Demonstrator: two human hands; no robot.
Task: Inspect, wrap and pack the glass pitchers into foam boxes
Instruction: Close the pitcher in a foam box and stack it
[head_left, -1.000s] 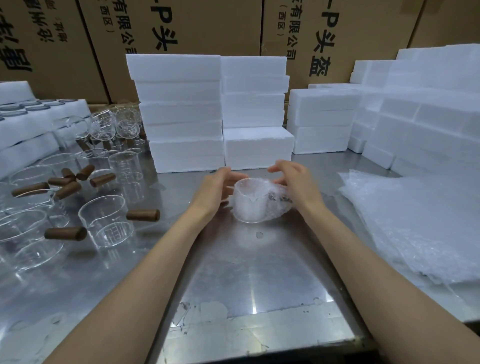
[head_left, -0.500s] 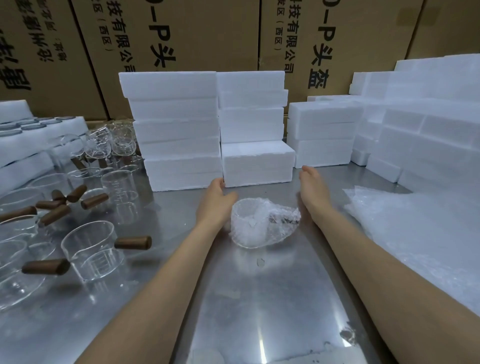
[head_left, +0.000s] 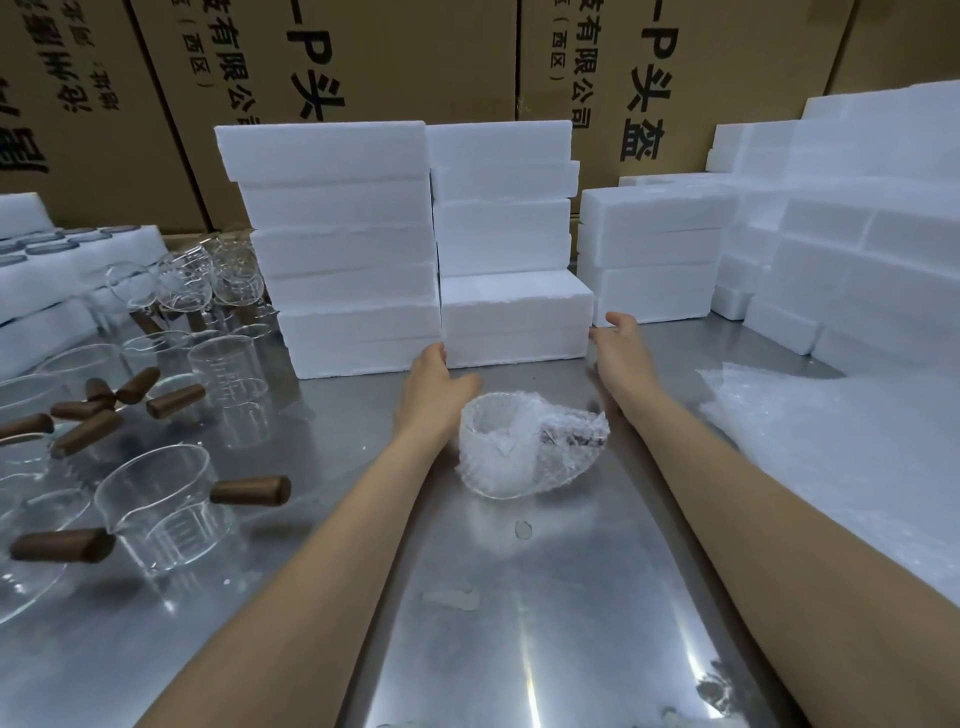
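Note:
A glass pitcher wrapped in bubble wrap (head_left: 524, 447) lies on the steel table (head_left: 519, 623), between my two forearms. Neither hand touches it. My left hand (head_left: 434, 382) reaches past it with straight fingers at the left front corner of the lowest white foam box (head_left: 517, 322) in the middle stack. My right hand (head_left: 618, 345) is stretched to the right end of that same box, fingers relaxed. Whether the fingertips touch the foam I cannot tell.
Several bare glass pitchers with brown wooden handles (head_left: 161, 506) crowd the table's left side. Foam box stacks (head_left: 332, 244) line the back, and more foam (head_left: 857, 234) rises at the right. A pile of bubble wrap sheets (head_left: 831, 467) lies at the right. Cardboard cartons (head_left: 363, 57) stand behind.
Both hands let go of the wrapped pitcher, which now lies on the table, and moved forward to either end of the lowest middle foam box.

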